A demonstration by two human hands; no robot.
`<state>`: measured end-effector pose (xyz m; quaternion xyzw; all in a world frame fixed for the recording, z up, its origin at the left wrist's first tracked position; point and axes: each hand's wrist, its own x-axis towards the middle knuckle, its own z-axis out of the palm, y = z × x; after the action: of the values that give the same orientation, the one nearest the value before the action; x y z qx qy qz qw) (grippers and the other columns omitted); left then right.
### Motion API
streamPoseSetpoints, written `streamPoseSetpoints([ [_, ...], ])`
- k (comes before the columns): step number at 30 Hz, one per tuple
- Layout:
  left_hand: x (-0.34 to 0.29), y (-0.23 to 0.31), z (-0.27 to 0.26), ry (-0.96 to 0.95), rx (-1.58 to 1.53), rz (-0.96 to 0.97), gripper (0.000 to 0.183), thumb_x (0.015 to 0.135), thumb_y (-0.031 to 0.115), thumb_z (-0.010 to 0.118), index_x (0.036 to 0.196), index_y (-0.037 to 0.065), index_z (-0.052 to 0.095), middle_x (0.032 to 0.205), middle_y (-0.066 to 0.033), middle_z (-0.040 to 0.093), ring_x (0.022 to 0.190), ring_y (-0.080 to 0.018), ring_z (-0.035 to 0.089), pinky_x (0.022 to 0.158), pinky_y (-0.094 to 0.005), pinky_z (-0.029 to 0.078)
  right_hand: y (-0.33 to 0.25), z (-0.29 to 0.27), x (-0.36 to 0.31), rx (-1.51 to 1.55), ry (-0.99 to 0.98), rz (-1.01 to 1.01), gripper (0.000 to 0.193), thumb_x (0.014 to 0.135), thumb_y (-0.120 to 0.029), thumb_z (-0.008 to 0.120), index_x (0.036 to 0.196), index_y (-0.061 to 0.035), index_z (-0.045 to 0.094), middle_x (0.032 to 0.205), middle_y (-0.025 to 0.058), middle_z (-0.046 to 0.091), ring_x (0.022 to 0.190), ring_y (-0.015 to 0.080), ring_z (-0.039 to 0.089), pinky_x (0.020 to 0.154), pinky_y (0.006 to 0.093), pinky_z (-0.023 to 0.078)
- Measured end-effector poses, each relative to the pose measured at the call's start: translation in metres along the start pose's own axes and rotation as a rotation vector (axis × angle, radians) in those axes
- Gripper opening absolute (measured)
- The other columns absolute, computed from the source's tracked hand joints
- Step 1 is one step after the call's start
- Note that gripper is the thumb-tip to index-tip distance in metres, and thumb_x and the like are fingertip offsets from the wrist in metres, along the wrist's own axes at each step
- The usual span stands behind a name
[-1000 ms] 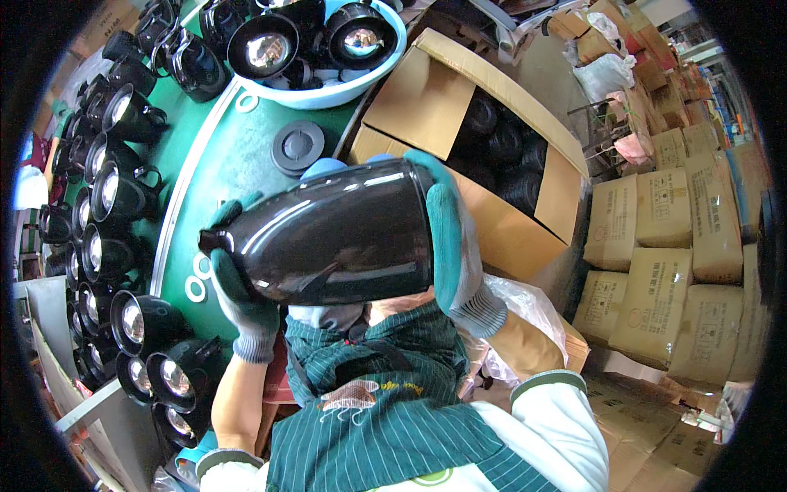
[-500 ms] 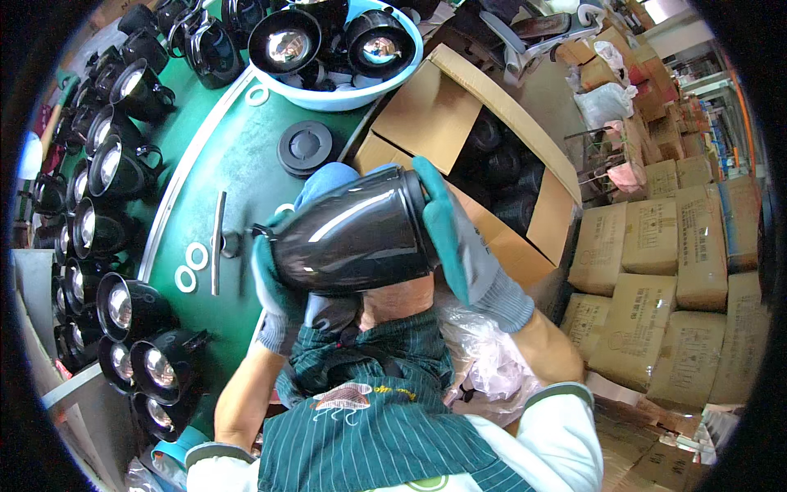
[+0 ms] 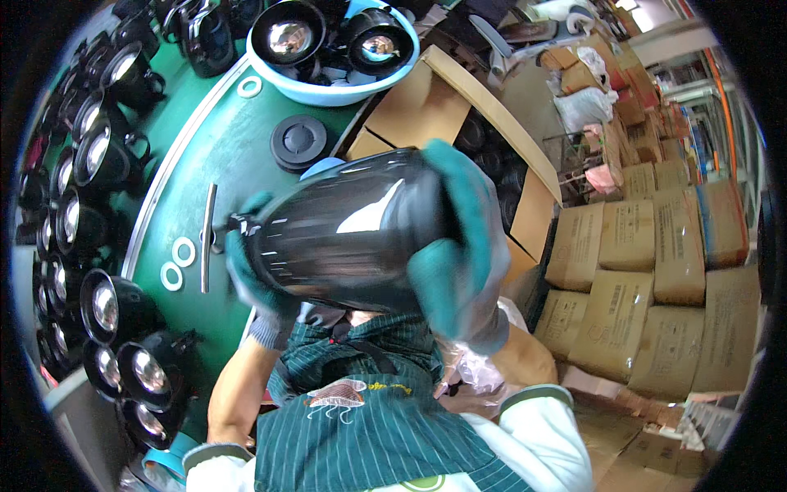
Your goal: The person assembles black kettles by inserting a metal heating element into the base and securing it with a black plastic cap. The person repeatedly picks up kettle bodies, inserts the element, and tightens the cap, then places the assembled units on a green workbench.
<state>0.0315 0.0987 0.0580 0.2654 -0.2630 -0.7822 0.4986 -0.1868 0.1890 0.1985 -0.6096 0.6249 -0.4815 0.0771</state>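
Note:
A glossy black vacuum jug body [image 3: 336, 234] lies sideways in the air above my lap, blurred by motion. My left hand [image 3: 252, 266], in a green-and-grey work glove, grips its left end. Around the right end of the jug my gloved right hand [image 3: 469, 246] is closed, thumb and fingers on opposite sides; that end is largely covered by the glove. On the green table beyond the jug rests a round black lid-like part [image 3: 301, 143]. A metal rod [image 3: 208, 238] and white rings [image 3: 183, 252] lie left of my left hand.
Rows of black jugs with shiny linings [image 3: 105, 307] line the table's left side. A light-blue basin [image 3: 336, 94] holds more at the far edge. An open cardboard box [image 3: 541, 215] with black items stands right of the table; stacked cartons [image 3: 611, 320] fill the right.
The jug has come nearer and shifted slightly left and down. My right hand now wraps around its right end rather than lying flat against it; my left hand has moved slightly left.

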Motion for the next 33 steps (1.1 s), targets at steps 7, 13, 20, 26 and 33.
streamPoseSetpoints([
  [7,0.026,-0.009,-0.018,-0.288,-0.580,-0.455,0.044,0.107,0.022,0.054,0.148,0.006,0.051,0.151,-0.0149,0.054,0.130,-0.0294,0.059,0.116,-0.0469,0.044,-0.048,-0.003,0.028,-0.305,-0.159,-0.238,0.080,0.087,-0.062,0.069,0.138,-0.0003,0.060,0.138,0.0291,0.055,0.126,0.0445,0.057,0.106,0.0531,0.048],
  [13,0.009,-0.029,-0.016,-0.202,-0.510,-0.924,0.047,0.106,0.020,0.055,0.150,0.007,0.050,0.150,-0.0127,0.055,0.129,-0.0259,0.059,0.115,-0.0445,0.045,-0.081,0.009,0.022,-0.115,-0.620,-0.577,0.053,0.079,-0.044,0.067,0.123,-0.0160,0.071,0.126,0.0181,0.061,0.117,0.0409,0.063,0.100,0.0603,0.051],
  [20,0.011,-0.024,0.003,-0.520,-0.065,-1.075,0.049,0.105,0.018,0.057,0.153,0.008,0.048,0.148,-0.0101,0.057,0.129,-0.0218,0.058,0.113,-0.0416,0.046,-0.061,0.003,0.018,-0.008,-0.741,-0.731,0.054,0.085,-0.040,0.062,0.133,-0.0177,0.064,0.138,0.0169,0.056,0.131,0.0354,0.055,0.108,0.0652,0.041],
  [26,0.057,0.006,-0.030,-0.021,-0.022,-0.358,0.050,0.110,0.037,0.045,0.139,0.000,0.058,0.131,-0.0141,0.068,0.119,-0.0216,0.063,0.107,-0.0380,0.049,-0.008,-0.012,0.000,-0.080,-0.396,-0.001,0.104,0.093,-0.066,0.058,0.165,-0.0051,0.015,0.164,0.0181,0.034,0.149,0.0314,0.038,0.125,0.0449,0.027],
  [33,0.027,-0.016,-0.014,-0.117,0.070,0.076,0.063,0.109,0.050,0.041,0.147,-0.001,0.046,0.141,-0.0142,0.059,0.129,-0.0256,0.057,0.113,-0.0426,0.043,0.017,0.003,-0.030,0.479,-0.117,0.645,0.073,0.112,-0.042,0.039,0.164,0.0009,0.011,0.168,0.0159,0.024,0.153,0.0245,0.027,0.126,0.0383,0.021],
])
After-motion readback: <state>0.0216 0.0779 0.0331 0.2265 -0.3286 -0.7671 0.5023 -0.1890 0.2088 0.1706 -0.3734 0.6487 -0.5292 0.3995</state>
